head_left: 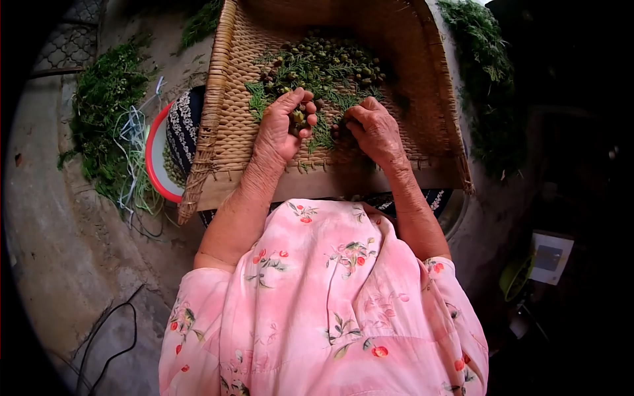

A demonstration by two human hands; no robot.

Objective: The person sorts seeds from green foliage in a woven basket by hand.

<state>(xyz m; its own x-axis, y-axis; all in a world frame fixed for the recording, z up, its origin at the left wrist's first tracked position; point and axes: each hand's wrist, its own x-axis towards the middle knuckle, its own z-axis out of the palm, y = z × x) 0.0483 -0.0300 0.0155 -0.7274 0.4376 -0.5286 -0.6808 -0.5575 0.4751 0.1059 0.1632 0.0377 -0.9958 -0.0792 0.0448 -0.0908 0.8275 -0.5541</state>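
Observation:
A woven basket tray [228, 112] lies across the lap, holding a heap of small green-brown cones [323, 56] mixed with green sprigs [256, 99]. My left hand [285, 125] is cupped with curled fingers around several small cones [298, 120], above the near part of the tray. To its right, my right hand [375, 129] is bent down toward the weave with its fingers pressed together. A few brown cones lie by its fingertips; whatever is between those fingers is too hidden to tell.
A red-rimmed bowl [153, 158] with small green pieces stands left of the tray, beside tangled pale strings [134, 135]. Leafy branches [109, 109] lie at the left, more branches [479, 53] at the right. A black cable [125, 303] runs over the floor. A green container [516, 276] is at the lower right.

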